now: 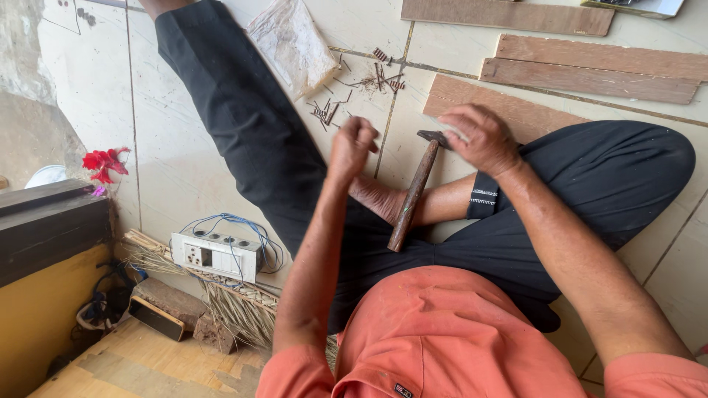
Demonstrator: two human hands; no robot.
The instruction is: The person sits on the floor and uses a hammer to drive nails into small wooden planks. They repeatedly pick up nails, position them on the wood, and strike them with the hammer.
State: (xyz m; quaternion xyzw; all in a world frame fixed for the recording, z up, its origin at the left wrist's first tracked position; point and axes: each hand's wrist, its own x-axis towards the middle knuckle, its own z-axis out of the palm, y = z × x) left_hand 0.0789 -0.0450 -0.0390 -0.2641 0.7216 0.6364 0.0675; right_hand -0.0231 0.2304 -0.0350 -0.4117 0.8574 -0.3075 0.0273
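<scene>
Status: no nailing visible yet. Left hand (352, 145) closed in a fist, contents cannot be told. Right hand (481, 136) cupped over hammer (414, 193) head, handle trailing toward the body. Nails (354, 92) loose just beyond left fist; wooden boards (590, 70) unjoined beyond right hand.

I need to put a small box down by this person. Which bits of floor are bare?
Bare tile lies left of the outstretched leg, above the switch box, and at far right beyond the bent knee. It is crowded around the scattered nails, plastic bag and wooden planks.
</scene>
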